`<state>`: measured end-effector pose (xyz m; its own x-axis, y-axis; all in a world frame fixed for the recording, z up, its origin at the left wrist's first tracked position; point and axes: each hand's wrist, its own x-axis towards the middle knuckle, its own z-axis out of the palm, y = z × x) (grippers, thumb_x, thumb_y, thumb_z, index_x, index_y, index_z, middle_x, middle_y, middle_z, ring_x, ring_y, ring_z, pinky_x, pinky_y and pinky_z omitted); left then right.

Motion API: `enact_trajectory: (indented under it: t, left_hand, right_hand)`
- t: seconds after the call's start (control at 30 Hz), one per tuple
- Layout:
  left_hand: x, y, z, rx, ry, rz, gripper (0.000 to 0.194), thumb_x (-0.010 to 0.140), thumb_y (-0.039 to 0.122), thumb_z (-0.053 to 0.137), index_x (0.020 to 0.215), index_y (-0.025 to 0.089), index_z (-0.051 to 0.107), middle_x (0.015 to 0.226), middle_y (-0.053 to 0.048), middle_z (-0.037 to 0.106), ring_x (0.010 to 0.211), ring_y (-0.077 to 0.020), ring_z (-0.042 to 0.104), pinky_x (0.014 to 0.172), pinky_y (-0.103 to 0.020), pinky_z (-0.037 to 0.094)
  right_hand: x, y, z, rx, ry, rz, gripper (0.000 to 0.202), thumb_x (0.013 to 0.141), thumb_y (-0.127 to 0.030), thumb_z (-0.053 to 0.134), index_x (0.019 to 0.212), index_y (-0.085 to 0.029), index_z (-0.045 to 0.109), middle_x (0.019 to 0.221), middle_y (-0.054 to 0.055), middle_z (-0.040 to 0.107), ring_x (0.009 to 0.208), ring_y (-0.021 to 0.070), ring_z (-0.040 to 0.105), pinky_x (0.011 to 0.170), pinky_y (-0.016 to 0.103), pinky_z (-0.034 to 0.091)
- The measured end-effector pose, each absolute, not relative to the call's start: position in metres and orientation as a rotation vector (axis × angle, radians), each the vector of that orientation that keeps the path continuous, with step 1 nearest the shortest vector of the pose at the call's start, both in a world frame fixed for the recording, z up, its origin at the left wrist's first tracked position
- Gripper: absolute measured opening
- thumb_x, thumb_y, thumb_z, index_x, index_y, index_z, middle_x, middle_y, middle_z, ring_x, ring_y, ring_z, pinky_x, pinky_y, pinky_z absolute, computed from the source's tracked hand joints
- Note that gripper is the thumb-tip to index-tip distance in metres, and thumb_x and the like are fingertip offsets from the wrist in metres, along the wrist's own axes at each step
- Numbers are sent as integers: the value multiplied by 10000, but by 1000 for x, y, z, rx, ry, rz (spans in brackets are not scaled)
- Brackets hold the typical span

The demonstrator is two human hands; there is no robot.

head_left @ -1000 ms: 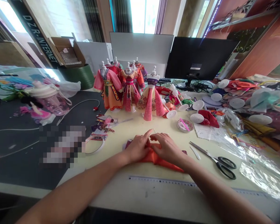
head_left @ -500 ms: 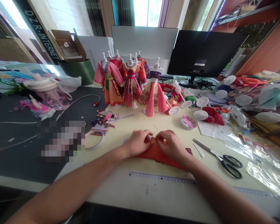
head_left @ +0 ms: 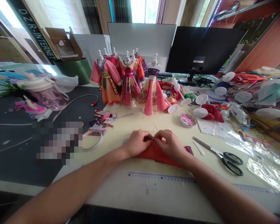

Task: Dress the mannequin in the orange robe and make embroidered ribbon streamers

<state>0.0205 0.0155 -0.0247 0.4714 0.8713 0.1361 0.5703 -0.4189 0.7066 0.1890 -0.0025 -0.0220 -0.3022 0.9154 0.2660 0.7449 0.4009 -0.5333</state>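
Note:
An orange-red piece of fabric [head_left: 154, 154] lies on the pale yellow table [head_left: 130, 130] in front of me. My left hand [head_left: 137, 142] and my right hand [head_left: 170, 143] rest on it side by side, fingertips meeting and pinching its far edge. A patterned dark red edge [head_left: 189, 150] of the cloth pokes out beside my right wrist. Most of the fabric is hidden under my hands.
Black-handled scissors [head_left: 224, 154] lie to the right, a clear ruler [head_left: 163, 178] near the front edge. Several small dressed mannequins [head_left: 128, 82] stand behind, with white round stands [head_left: 200, 112], a tape roll [head_left: 188, 120], cloth scraps, a pink bottle [head_left: 45, 95] and a monitor [head_left: 205, 49].
My fingers have curled from flat on the fabric to a pinch at its far edge. The camera view has tilted down slightly.

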Motion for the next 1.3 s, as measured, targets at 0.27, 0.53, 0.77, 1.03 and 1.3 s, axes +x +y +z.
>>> enact_trajectory:
  t: [0.27,0.53,0.77,1.03,1.3]
  left_hand:
    - [21,14,-25,2077,1176,677,140,759,196,533,760,171,670,737,-17,662,694,-143,584,644,-252,468]
    - [22,13,-25,2006,1153,714,153,783,232,518,758,165,653,744,-15,658,672,-128,567,604,-230,443]
    - [23,12,-25,2046,1137,714,145,765,202,515,700,167,639,668,3,620,628,-111,531,589,-225,426]
    - [23,13,-26,1970,1108,707,134,754,171,501,721,157,630,688,5,622,627,-101,530,578,-214,422]
    - [23,13,-29,1884,1104,715,128,760,195,517,745,152,637,719,-6,648,670,-120,564,606,-224,441]
  right_hand:
    - [191,-3,-21,-1372,-2062,499,84,747,-169,503,693,-197,562,683,-6,626,686,146,552,733,308,414]
    - [191,-3,-21,-1391,-2024,538,109,745,-167,476,678,-202,554,676,-8,622,691,149,550,703,296,424]
    - [190,-3,-25,-1363,-2059,523,116,724,-136,477,651,-199,541,657,-5,616,693,153,543,699,298,423]
    - [192,-2,-22,-1414,-1980,719,132,733,-164,463,672,-195,575,671,-4,627,685,149,557,621,275,419]
    - [194,0,-26,-1415,-1955,733,134,749,-170,471,701,-196,593,685,-9,633,670,137,566,609,266,426]
